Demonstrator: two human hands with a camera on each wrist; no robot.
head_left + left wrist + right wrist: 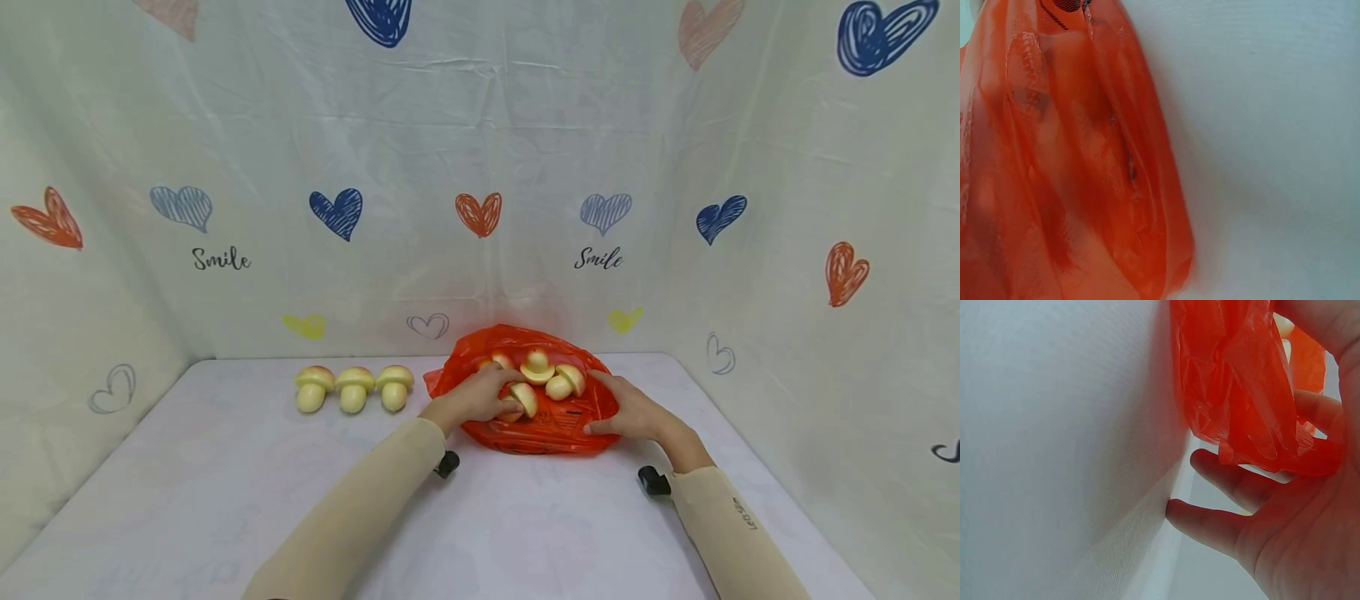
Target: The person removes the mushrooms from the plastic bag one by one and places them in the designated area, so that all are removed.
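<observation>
A red plastic bag (pixel 555 433) lies spread open at the back of the table, with several toy mushrooms in it, among them one upside-down mushroom (pixel 537 367) and one tilted mushroom (pixel 566 382). My left hand (pixel 476 397) reaches over the bag's left side and grips a mushroom (pixel 527 399) between thumb and fingers. In the left wrist view, red plastic (pixel 1085 187) hides that hand. My right hand (pixel 637 408) holds the bag's right edge. The right wrist view shows bag film (pixel 1254 394) between its thumb and fingers, with two lower fingers (pixel 1210 528) stretched out.
Left of the bag, three toy mushrooms stand in a row: a left one (pixel 312 388), a middle one (pixel 354 389) and a right one (pixel 394 387). The white tabletop (pixel 225 483) meets a white curtain (pixel 405 275) printed with hearts at the back and sides.
</observation>
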